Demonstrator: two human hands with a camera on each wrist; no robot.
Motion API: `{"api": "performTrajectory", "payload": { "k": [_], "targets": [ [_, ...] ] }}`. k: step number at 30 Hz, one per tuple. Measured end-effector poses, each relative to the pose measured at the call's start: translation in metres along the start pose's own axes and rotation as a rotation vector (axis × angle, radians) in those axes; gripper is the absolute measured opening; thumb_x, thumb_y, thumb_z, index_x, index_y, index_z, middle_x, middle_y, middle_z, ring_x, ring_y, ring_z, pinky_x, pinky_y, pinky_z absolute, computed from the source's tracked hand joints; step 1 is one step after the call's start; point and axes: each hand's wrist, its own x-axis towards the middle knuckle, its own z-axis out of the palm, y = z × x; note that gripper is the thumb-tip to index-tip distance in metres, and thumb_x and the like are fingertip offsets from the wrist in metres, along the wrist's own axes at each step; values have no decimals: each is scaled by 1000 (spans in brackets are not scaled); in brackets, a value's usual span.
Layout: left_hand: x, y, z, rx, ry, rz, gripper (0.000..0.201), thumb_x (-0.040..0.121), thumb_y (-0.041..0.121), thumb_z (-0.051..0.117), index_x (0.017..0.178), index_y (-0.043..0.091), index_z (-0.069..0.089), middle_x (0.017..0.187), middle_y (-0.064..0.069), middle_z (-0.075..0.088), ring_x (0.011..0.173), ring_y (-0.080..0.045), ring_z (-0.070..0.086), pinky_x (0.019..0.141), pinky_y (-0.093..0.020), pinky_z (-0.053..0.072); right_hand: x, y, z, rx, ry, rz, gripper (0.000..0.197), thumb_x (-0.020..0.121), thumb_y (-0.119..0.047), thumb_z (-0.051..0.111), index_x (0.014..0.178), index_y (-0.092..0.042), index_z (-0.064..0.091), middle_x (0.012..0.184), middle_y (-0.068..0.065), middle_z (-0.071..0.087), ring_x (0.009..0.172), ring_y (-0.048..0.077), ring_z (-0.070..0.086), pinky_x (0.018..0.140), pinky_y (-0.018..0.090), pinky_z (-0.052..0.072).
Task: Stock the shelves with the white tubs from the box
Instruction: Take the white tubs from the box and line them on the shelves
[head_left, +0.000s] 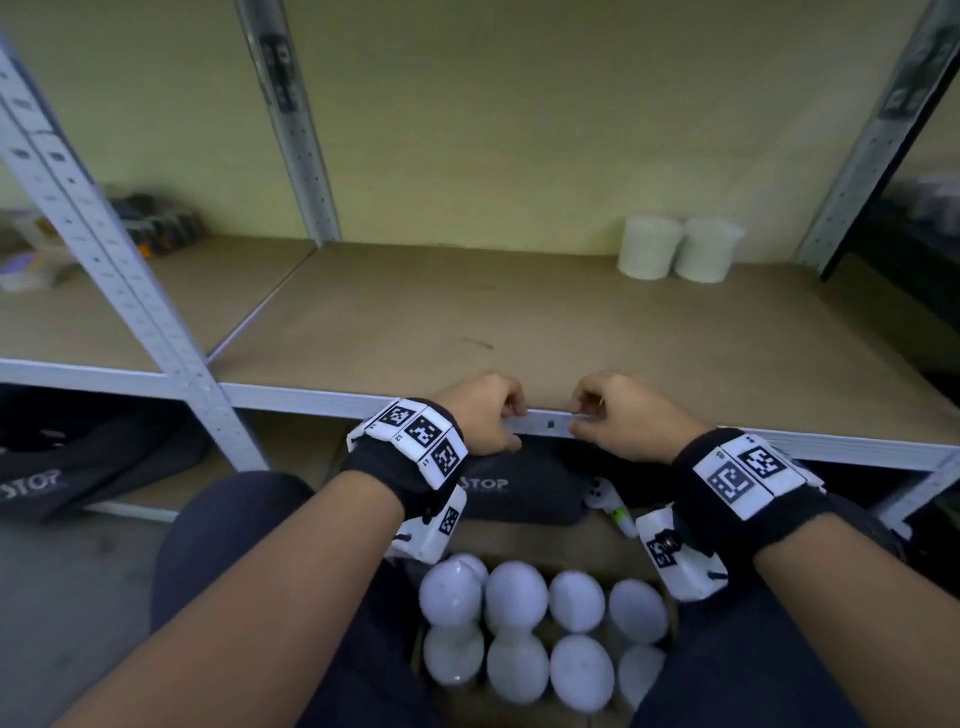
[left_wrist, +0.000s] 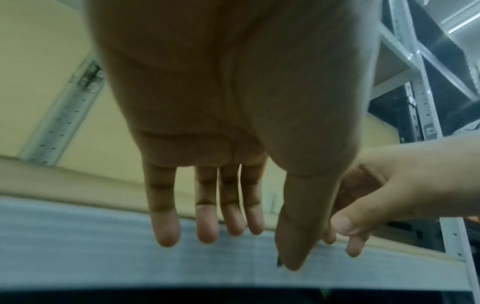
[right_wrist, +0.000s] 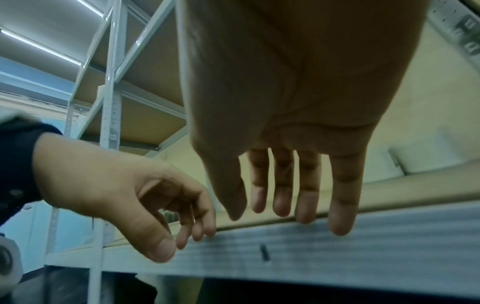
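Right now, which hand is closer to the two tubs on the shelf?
Right. The right hand sits at the shelf's front edge, nearer the two tubs at the back right; the left hand is further left.

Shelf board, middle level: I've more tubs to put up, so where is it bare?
The shelf board lies bare from the left upright across to the two white tubs in the back right corner, and forward to the front rail. The hands crowd the rail's middle.

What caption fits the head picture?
Two empty hands, left hand and right hand, above round white plastic tubs in a box.
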Motion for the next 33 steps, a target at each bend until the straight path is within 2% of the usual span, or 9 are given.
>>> {"api": "performTrajectory", "payload": {
  "k": [6, 11, 13, 15, 17, 20, 23, 26, 33],
  "targets": [
    [-15, -50, 58, 13, -173, -121, 49, 70, 24, 78, 113, 16, 57, 113, -4, 56, 101, -22, 58, 83, -31, 49, -4, -6, 63, 2, -173, -5, 32, 82, -30, 70, 110, -16, 62, 110, 2, 62, 93, 16, 57, 86, 28, 48],
    [-6, -85, 116, 52, -325, -210, 67, 65, 26, 80, 124, 17, 49, 125, -7, 52, 110, -28, 55, 87, -31, 47, 7, 2, 127, -68, -386, 47, 49, 81, -34, 69, 125, -18, 53, 127, 6, 49, 116, 23, 53, 95, 30, 44],
    [8, -115, 155, 74, -375, -275, 81, 52, 43, 80, 123, 33, 43, 121, -4, 50, 103, -31, 57, 86, -41, 52, 12, 5, 156, -88, -470, 77, 57, 79, -37, 70, 129, -19, 50, 130, 7, 46, 119, 27, 51, 96, 34, 45],
    [37, -171, 226, 48, -434, -374, 92, 30, 62, 76, 113, 58, 36, 115, 2, 58, 87, -30, 61, 72, -46, 57, 15, 8, 183, -109, -532, 105, 67, 79, -39, 71, 136, -17, 43, 135, 9, 43, 123, 28, 48, 96, 35, 44],
    [58, -219, 298, 8, -472, -431, 95, 19, 68, 71, 107, 62, 36, 107, 3, 62, 77, -28, 62, 64, -47, 55, 15, 13, 207, -102, -582, 134, 80, 78, -40, 72, 145, -16, 34, 147, 9, 36, 133, 29, 40, 103, 36, 41],
    [42, -209, 302, 83, -519, -511, 103, 16, 72, 66, 114, 51, 40, 116, 1, 57, 91, -31, 60, 74, -54, 50, 15, 21, 236, -94, -625, 166, 92, 77, -39, 73, 151, -19, 22, 155, 6, 23, 140, 29, 31, 112, 39, 34],
    [6, -165, 245, 180, -440, -383, 103, 35, 66, 67, 128, 48, 26, 136, 9, 37, 117, -38, 47, 91, -56, 42, 16, 26, 257, -135, -629, 164, 96, 72, -42, 77, 149, -27, 21, 152, 5, 22, 137, 31, 33, 112, 42, 33],
    [-2, -144, 226, 104, -467, -312, 109, 40, 54, 76, 130, 49, 14, 137, 11, 19, 131, -42, 33, 93, -61, 42, 16, 30, 272, -149, -643, 185, 101, 65, -46, 80, 146, -31, 22, 149, 2, 21, 135, 37, 31, 108, 48, 35],
    [0, -135, 248, 78, -439, -327, 104, 55, 30, 84, 135, 36, 17, 144, -5, 16, 135, -38, 19, 92, -55, 47, 15, 33, 295, -163, -626, 251, 93, 67, -35, 81, 141, -33, 24, 147, 2, 19, 132, 37, 29, 99, 48, 43]
  ]
}}
